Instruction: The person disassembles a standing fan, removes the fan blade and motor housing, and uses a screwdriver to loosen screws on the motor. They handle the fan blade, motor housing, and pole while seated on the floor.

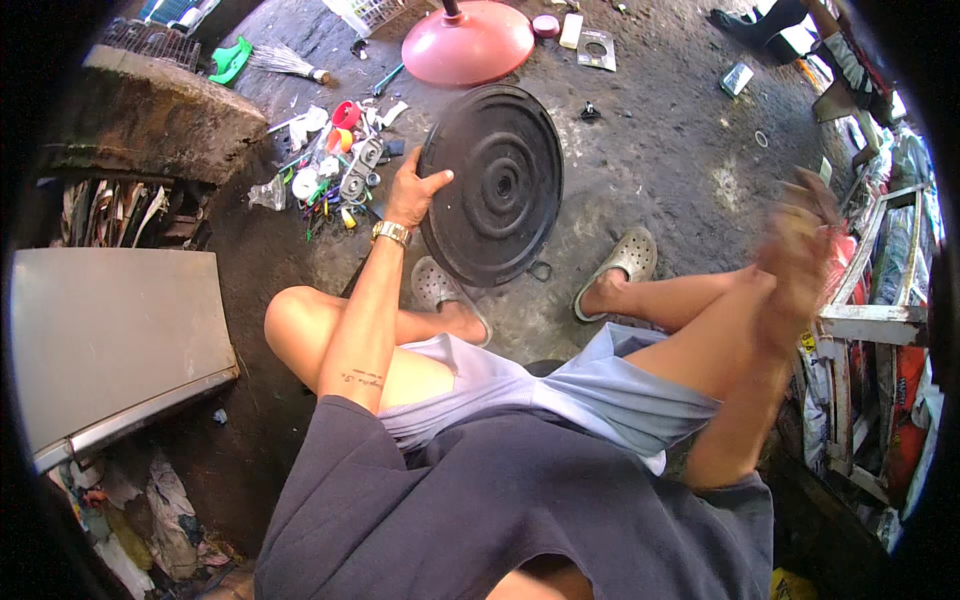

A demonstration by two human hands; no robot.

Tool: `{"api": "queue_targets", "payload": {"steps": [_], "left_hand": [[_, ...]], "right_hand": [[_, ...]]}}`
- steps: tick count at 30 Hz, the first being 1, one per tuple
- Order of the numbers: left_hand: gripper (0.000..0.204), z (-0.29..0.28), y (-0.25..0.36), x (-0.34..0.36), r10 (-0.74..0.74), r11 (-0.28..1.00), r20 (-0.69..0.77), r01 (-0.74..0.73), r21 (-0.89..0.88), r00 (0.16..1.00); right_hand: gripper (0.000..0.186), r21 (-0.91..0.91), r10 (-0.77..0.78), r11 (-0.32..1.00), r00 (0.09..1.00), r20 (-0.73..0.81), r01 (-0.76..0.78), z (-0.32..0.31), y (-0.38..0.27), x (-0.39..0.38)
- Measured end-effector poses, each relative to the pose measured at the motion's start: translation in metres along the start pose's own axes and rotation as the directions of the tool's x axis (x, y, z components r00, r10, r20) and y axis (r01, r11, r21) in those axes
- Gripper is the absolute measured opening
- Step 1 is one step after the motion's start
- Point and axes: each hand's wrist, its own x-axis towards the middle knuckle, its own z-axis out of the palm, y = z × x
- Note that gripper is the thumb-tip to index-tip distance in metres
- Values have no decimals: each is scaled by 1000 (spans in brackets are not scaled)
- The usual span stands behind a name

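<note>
Black disc (pixel 495 185), one: round, face moulded in concentric rings, held before the person with its lower edge between two clogs (pixel 632 254); whether it touches the floor (pixel 700 210) cannot be told.

Hands, two, well apart. Left hand (pixel 410 195): clamped on the disc's left edge, thumb over the near face; gold-toned watch (pixel 392 233) at the wrist. Right hand (pixel 800 225): raised near the right knee, motion-blurred; finger position and any contents cannot be told.

Shorts (pixel 620 375), pale grey. Shirt (pixel 520 480), dark.

Mixed heap (pixel 340 165), small coloured plastic pieces: on the floor, left of the disc. Brush (pixel 287 62), pale bristles: beyond the heap, beside a green piece (pixel 231 60). Base (pixel 468 45), pink, round, with dark pole: just beyond the disc. Grey panel (pixel 120 340): far left. Metal frame (pixel 872 325), whitish: far right, beside bagged material (pixel 900 260).
</note>
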Motion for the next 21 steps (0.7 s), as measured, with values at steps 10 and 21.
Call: {"api": "queue_targets", "payload": {"steps": [10, 21], "left_hand": [[64, 12, 12, -2, -53, 992, 228, 78, -100, 972], [51, 30, 51, -2, 14, 966, 295, -90, 243, 955]], "right_hand": [[31, 35, 124, 986, 855, 503, -164, 239, 18, -79], [32, 179, 80, 974, 947, 310, -141, 232, 28, -83]]}}
